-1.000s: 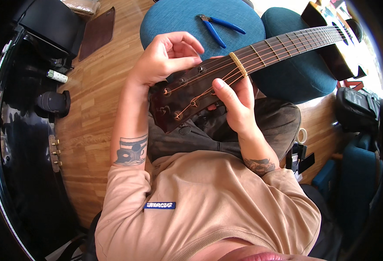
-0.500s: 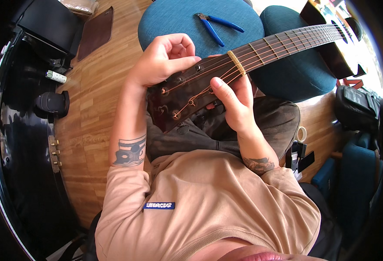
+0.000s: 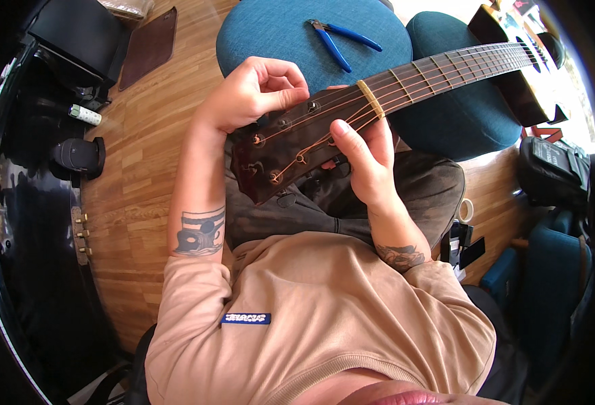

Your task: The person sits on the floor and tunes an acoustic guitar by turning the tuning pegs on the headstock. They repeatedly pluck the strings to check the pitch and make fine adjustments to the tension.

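One guitar (image 3: 405, 88) here, laid across the lap with the neck running up to the right over two teal cushions (image 3: 277, 34). Dark headstock (image 3: 284, 152) sitting low centre, right between both hands. Six tuning posts on it, three per row, copper-coloured strings coming off them. One pale nut (image 3: 370, 99) where the neck starts.

Left hand (image 3: 253, 94) curled over the top edge of the headstock, grip narrow, thumb and fingertips pinched together at the upper tuner side. Can't tell exactly what's pinched in there, too small. Right hand (image 3: 365, 165) cupped under the lower edge, grip closed around the headstock, thumb lying up across the strings just below the nut.

One pair of blue-handled pliers (image 3: 341, 40) lying on the nearer cushion, well apart from both hands. One black bag (image 3: 554, 172) off to the right on the wood floor (image 3: 135, 155), one glossy black piano (image 3: 20, 223) down the left side.

Versus a second ago: barely anything. Same spots for both hands, left fingers curled a bit tighter over the edge, right thumb slid a touch lower on the strings. Pliers not moved.
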A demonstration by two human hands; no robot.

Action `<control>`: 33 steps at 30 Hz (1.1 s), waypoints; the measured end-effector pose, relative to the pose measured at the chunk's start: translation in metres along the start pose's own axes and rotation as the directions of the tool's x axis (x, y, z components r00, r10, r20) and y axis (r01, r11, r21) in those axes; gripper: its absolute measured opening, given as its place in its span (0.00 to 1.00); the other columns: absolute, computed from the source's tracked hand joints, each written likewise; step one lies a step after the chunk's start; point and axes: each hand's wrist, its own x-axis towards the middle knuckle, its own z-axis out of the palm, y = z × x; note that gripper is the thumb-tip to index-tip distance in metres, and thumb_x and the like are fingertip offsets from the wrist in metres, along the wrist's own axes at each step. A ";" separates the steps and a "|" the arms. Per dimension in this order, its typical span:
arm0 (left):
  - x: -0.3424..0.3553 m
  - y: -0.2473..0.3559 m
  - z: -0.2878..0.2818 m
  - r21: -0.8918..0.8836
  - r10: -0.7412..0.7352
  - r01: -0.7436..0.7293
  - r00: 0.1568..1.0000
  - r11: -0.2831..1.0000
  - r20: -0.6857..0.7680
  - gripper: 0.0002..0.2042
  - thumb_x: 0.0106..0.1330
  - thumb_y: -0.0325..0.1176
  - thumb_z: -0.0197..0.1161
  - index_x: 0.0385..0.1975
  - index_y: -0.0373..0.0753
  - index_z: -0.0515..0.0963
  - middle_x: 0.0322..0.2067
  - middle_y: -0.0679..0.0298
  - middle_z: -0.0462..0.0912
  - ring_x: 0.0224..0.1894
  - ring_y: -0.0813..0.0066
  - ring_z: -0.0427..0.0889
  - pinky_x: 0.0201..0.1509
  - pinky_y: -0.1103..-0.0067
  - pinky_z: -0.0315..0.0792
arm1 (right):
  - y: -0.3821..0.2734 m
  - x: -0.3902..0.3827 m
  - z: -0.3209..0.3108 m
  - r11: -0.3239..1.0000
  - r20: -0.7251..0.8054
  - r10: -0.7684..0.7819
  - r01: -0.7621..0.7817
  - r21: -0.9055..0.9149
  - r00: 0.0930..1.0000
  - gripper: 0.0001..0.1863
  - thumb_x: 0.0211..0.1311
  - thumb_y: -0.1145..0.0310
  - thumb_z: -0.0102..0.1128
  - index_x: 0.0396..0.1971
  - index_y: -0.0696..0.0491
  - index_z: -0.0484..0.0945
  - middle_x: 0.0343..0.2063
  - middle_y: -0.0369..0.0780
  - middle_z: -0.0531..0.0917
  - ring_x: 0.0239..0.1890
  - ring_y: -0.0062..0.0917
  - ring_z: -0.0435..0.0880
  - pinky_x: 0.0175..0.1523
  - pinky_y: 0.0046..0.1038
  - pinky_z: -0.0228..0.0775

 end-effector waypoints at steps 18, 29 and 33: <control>0.001 0.003 -0.002 -0.022 0.087 -0.088 0.995 0.996 -0.056 0.08 0.61 0.27 0.70 0.36 0.35 0.79 0.29 0.67 0.84 0.33 0.83 0.82 0.39 0.85 0.75 | 0.001 0.000 0.000 1.000 0.011 -0.002 0.002 0.010 1.000 0.24 0.69 0.71 0.60 0.60 0.57 0.62 0.46 0.40 0.79 0.40 0.18 0.79 0.34 0.20 0.73; -0.001 0.003 0.002 -0.017 0.074 -0.075 0.996 0.997 -0.057 0.05 0.64 0.29 0.68 0.34 0.35 0.81 0.27 0.70 0.84 0.30 0.88 0.79 0.35 0.87 0.71 | -0.002 -0.001 -0.001 1.000 0.016 -0.004 0.004 0.008 1.000 0.23 0.69 0.72 0.59 0.60 0.57 0.62 0.46 0.40 0.79 0.39 0.18 0.79 0.33 0.19 0.73; -0.005 0.001 -0.004 -0.057 0.088 -0.088 0.996 0.995 0.012 0.06 0.64 0.30 0.69 0.35 0.34 0.82 0.31 0.67 0.86 0.33 0.85 0.82 0.38 0.85 0.73 | 0.000 0.000 0.000 1.000 0.006 -0.004 0.004 0.002 1.000 0.24 0.69 0.72 0.59 0.60 0.57 0.62 0.46 0.40 0.79 0.38 0.17 0.79 0.33 0.19 0.73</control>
